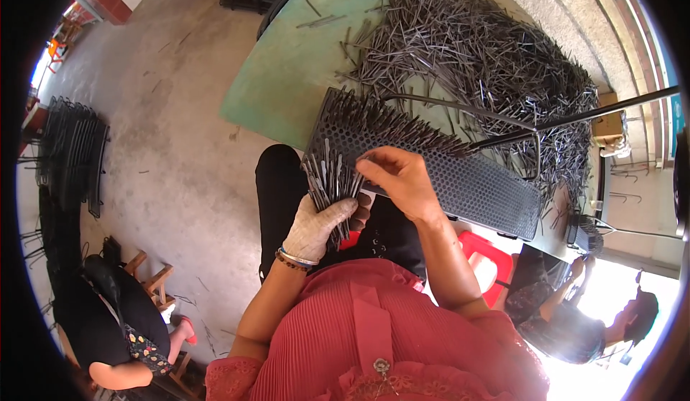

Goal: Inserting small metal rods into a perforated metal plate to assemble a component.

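Observation:
My left hand (316, 228), in a pale work glove with bracelets at the wrist, is wrapped round a bundle of thin dark strips (329, 174), their ends fanned upward. My bare right hand (402, 182) is closed, thumb and finger pinching at a strip on the bundle's right side; the fingertips partly hide it. Just beyond both hands lies a long black perforated tray (481, 196), slanting down to the right. Many similar strips (402, 124) stand upright in its holes along the far side, while the nearer rows of holes show bare.
A large heap of loose dark strips (467, 49) covers much of the green table (280, 70). A metal rod frame (503, 117) crosses above the tray. Stacked black racks (68, 157) stand on the left. One person (122, 322) sits lower left, another (568, 315) works at right.

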A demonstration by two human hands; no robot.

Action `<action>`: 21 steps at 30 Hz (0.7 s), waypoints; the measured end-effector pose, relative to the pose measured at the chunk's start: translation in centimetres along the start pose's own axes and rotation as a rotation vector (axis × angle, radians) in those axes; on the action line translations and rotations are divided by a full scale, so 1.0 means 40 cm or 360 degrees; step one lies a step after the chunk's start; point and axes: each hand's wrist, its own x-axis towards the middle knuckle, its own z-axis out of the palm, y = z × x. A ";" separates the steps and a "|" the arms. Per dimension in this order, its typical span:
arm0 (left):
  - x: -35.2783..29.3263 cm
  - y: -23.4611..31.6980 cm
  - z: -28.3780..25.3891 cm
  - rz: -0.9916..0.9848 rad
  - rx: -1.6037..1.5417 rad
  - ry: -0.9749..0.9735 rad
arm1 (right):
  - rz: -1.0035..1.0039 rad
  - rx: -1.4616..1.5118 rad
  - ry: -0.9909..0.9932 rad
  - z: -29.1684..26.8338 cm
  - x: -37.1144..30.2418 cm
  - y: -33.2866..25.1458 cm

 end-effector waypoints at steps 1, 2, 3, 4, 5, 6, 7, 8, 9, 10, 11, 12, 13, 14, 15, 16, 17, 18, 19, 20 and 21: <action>0.003 0.001 -0.004 -0.0053 -0.0035 0.0009 | 0.0001 0.0020 0.0072 -0.001 -0.001 -0.011; 0.006 0.003 -0.010 -0.0108 -0.0070 0.0018 | -0.0029 0.0003 0.0090 -0.007 0.006 -0.011; 0.012 0.004 -0.012 -0.0126 -0.0063 0.0011 | -0.0020 0.0010 0.0107 -0.012 0.011 -0.016; 0.018 0.005 -0.016 -0.0129 -0.0049 0.0010 | -0.0011 0.0079 0.0176 -0.014 0.016 -0.022; 0.022 0.007 -0.020 -0.0132 -0.0034 0.0007 | -0.0004 0.0148 0.0247 -0.017 0.020 -0.026; 0.025 0.008 -0.023 -0.0150 -0.0026 -0.0003 | -0.0032 0.0173 0.0312 -0.021 0.025 -0.025; 0.027 0.010 -0.027 -0.0189 0.0060 -0.0004 | -0.0073 0.0194 0.0363 -0.028 0.030 -0.023; 0.031 0.012 -0.031 -0.0226 0.0147 -0.0005 | -0.0114 0.0215 0.0415 -0.034 0.034 -0.021; 0.033 0.020 -0.024 -0.0250 0.0177 -0.0011 | -0.0118 0.0221 0.0462 -0.032 0.034 -0.023; 0.037 0.024 -0.025 -0.0270 0.0189 -0.0024 | -0.0111 0.0229 0.0487 -0.033 0.033 -0.021; 0.040 0.026 -0.027 -0.0288 0.0190 -0.0041 | -0.0078 0.0206 0.0513 -0.035 0.032 -0.019; 0.040 0.029 -0.027 -0.0302 0.0189 -0.0055 | -0.0045 0.0183 0.0533 -0.035 0.029 -0.019; 0.040 0.031 -0.025 -0.0317 0.0199 -0.0067 | -0.0036 0.0295 0.0562 -0.031 0.026 -0.019; 0.039 0.033 -0.022 -0.0310 0.0204 -0.0056 | -0.0034 0.0301 0.0582 -0.027 0.020 -0.017; 0.040 0.036 -0.020 -0.0298 0.0209 -0.0050 | -0.0049 0.0320 0.0617 -0.021 0.016 -0.015; 0.042 0.034 -0.021 -0.0305 0.0219 -0.0068 | -0.0066 0.0337 0.0650 -0.017 0.011 -0.013; 0.045 0.029 -0.022 -0.0260 0.0195 -0.0091 | 0.0001 0.0261 0.0621 -0.014 0.004 -0.010; 0.041 0.024 -0.025 -0.0218 0.0176 -0.0113 | -0.0049 0.0238 0.0609 -0.007 -0.010 -0.008; 0.039 0.019 -0.020 -0.0193 0.0163 -0.0046 | -0.0100 0.0213 0.0594 -0.002 -0.022 -0.007; 0.039 0.015 -0.013 -0.0164 0.0148 0.0023 | -0.0176 0.0200 0.0651 0.002 -0.029 -0.010; 0.037 0.016 -0.009 -0.0156 0.0138 0.0051 | -0.0187 0.0195 0.0655 0.004 -0.037 -0.016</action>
